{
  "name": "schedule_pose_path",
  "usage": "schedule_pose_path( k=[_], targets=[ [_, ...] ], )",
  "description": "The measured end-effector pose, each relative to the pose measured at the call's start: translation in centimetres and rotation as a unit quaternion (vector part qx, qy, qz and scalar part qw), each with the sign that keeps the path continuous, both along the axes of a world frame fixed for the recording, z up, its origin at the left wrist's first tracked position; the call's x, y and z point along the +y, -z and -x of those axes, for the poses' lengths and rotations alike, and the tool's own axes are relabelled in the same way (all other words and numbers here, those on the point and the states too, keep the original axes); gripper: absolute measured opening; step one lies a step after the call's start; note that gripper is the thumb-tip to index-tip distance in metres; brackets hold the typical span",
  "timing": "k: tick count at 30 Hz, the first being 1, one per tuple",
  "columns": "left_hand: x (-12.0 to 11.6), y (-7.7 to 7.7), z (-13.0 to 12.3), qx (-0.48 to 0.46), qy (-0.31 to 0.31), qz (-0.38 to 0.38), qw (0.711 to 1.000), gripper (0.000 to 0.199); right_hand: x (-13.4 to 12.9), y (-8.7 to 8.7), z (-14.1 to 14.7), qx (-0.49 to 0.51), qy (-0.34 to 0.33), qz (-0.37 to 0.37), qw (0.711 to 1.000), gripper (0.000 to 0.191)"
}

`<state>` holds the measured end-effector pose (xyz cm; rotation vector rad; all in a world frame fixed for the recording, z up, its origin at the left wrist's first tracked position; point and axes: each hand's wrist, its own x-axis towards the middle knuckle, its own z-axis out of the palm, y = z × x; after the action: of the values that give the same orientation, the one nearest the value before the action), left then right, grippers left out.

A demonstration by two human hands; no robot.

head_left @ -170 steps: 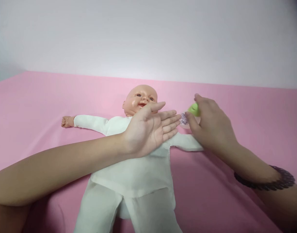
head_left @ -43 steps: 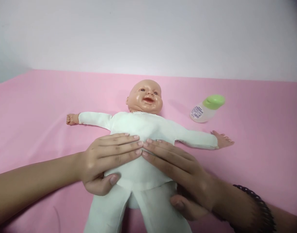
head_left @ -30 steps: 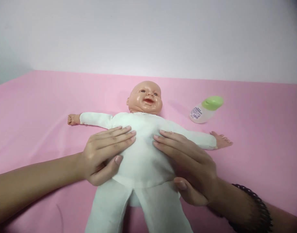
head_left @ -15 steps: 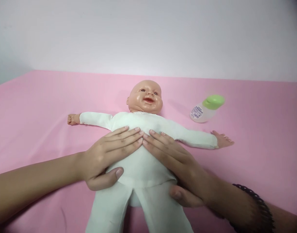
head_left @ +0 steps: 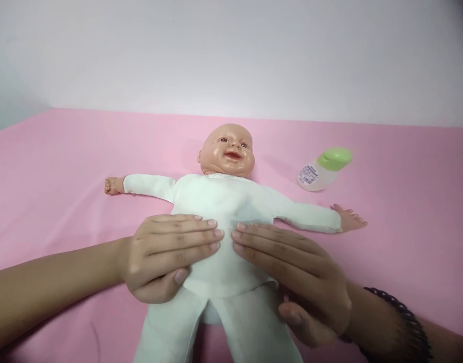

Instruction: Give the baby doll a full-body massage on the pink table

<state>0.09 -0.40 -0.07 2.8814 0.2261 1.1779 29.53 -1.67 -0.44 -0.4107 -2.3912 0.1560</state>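
Note:
A baby doll lies on its back with arms spread, its cloth body white and its head and hands of skin-toned plastic. My left hand rests on the left side of its belly, fingers stretched out. From the right, my right hand lies over the other side of the belly, fingers straight and thumb apart. The fingertips of both hands point at each other across a small gap at the middle. Neither hand grips anything. The doll's feet are out of frame.
A clear bottle with a green cap stands beyond the doll's arm at the right. Pink cloth covers the surface under the doll. Behind it rises a pale wall. A dark braided bracelet circles my right wrist.
Both hands have slid down from the doll's chest to its belly. The fingertips, which were touching, are now slightly apart. Doll and bottle stay in place.

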Motion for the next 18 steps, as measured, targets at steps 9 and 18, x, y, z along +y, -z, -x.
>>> schedule_pose_path(
  k=[9,18],
  targets=[
    [-0.14,0.49,0.17,0.063,-0.042,0.063,0.995,0.069,0.54,0.46,0.69,-0.055,-0.038,0.052,0.996,0.075],
    [-0.21,0.74,0.01,0.007,-0.104,0.057,0.993,0.065,0.22,0.53,0.74,-0.016,0.068,0.007,0.998,0.065]
  ],
)
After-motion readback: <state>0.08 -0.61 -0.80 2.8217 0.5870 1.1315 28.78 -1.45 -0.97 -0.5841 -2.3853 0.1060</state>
